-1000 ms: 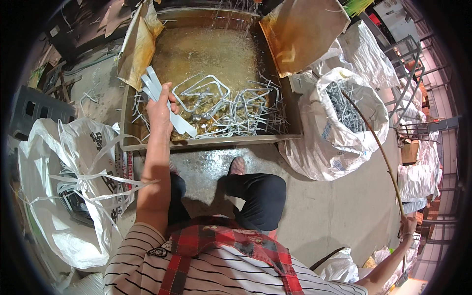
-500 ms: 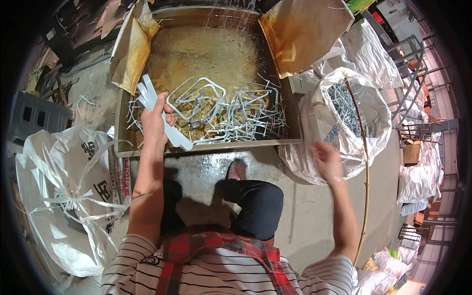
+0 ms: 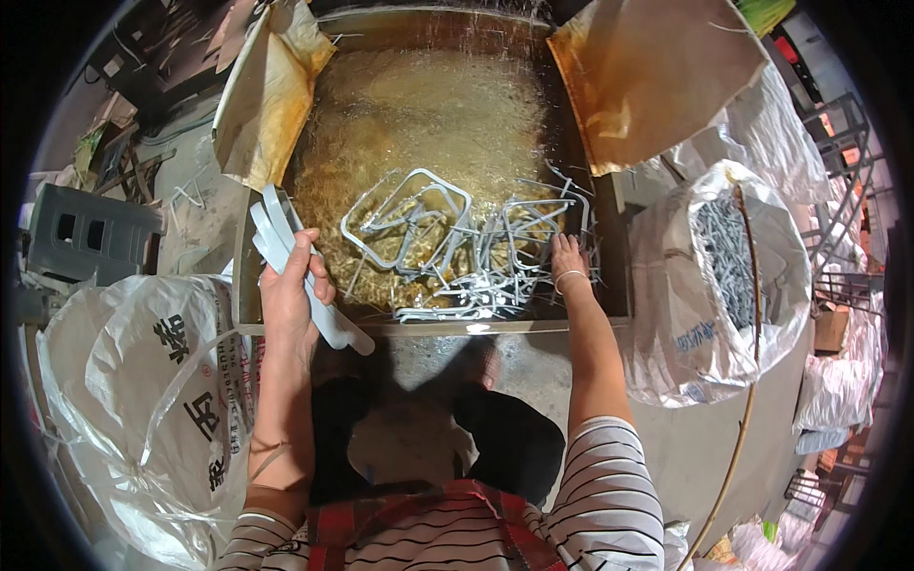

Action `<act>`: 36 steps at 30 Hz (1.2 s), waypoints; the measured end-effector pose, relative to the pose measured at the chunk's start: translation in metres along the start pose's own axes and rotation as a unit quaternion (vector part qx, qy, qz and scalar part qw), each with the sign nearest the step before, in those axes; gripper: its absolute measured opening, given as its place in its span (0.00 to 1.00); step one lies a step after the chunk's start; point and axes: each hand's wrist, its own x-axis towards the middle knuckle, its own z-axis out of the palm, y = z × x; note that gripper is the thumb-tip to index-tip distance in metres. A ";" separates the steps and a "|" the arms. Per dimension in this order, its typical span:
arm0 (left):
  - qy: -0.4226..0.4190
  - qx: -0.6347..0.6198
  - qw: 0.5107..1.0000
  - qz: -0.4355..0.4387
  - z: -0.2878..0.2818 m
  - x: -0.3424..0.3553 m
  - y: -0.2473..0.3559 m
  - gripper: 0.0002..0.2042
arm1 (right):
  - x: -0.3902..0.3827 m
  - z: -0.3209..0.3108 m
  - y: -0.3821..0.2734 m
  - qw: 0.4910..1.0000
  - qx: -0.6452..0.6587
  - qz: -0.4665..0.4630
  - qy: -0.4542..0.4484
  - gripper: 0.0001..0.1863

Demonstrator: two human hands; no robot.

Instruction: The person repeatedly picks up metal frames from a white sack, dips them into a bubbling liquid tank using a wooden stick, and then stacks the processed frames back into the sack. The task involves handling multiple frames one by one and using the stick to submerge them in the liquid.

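Clearly, we sort bent wire pieces out of a rusty tray.

From the head view, our left hand (image 3: 286, 290) has its fingers (image 3: 307, 255) wrapped tight around a bundle of pale flat strips (image 3: 295, 266), held over the left edge of the tray (image 3: 609, 238). We judge them light, stiff and smooth, best gripped mid-length. Our right hand (image 3: 568, 262) rests palm down on the tangle of grey wire loops (image 3: 457, 247) at the tray's near side, fingers loosely spread, clasping nothing that we can tell. The loops look springy, snagging and sharp-ended; we would take one by a straight side.
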 end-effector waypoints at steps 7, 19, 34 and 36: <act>-0.008 0.002 1.000 0.001 -0.005 0.002 -0.006 0.13 | 0.012 -0.007 0.005 0.994 0.073 -0.065 -0.042 0.10; -0.121 0.117 0.986 -0.002 0.023 0.002 -0.045 0.15 | -0.062 -0.207 -0.143 0.887 0.449 -0.106 0.011 0.19; 0.010 -0.042 0.999 0.012 0.012 0.006 -0.020 0.13 | -0.009 -0.108 -0.069 0.848 0.471 0.160 0.183 0.10; 0.018 -0.053 0.998 0.000 0.008 0.006 -0.019 0.13 | 0.004 -0.053 -0.040 0.874 0.395 0.254 0.122 0.13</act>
